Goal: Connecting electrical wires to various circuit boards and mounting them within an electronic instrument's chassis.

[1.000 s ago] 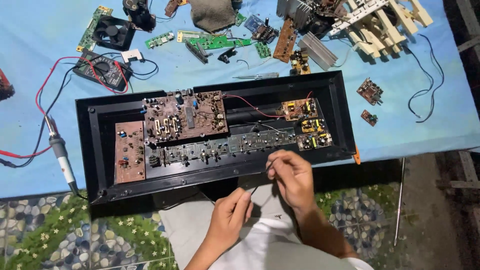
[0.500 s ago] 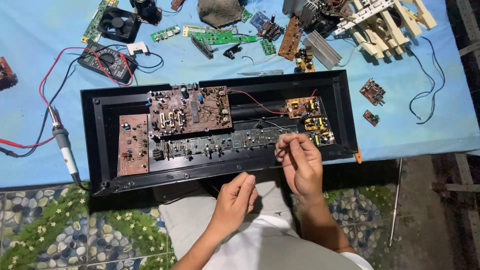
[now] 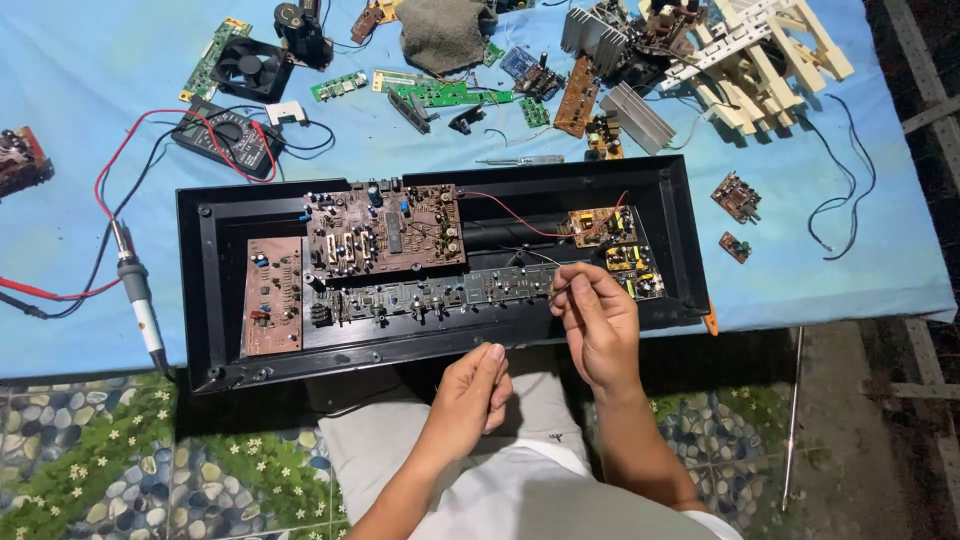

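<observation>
A long black plastic case (image 3: 200, 290) lies open on the blue-covered table, with brown circuit boards (image 3: 385, 228) inside and a small yellow board (image 3: 598, 226) at its right end. My right hand (image 3: 598, 325) hovers over the case's front right, fingers pinched on a thin wire (image 3: 562, 288) near the long dark control board (image 3: 440, 295). My left hand (image 3: 475, 392) sits lower, in front of the case over my lap, its fingers loosely curled and touching nothing that I can make out. A red wire (image 3: 510, 218) runs across the case to the yellow board.
A soldering iron (image 3: 140, 300) lies left of the case. Behind the case are a black multimeter (image 3: 225, 135) with red leads, a fan (image 3: 250, 68), green boards (image 3: 440, 95), a grey cloth (image 3: 440, 30), heat sinks (image 3: 635, 110) and cream plastic parts (image 3: 760, 50). Two small boards (image 3: 735, 195) lie right.
My right hand has lifted from the case's front edge up over the control board with the wire. My left hand has stayed low in front of the case.
</observation>
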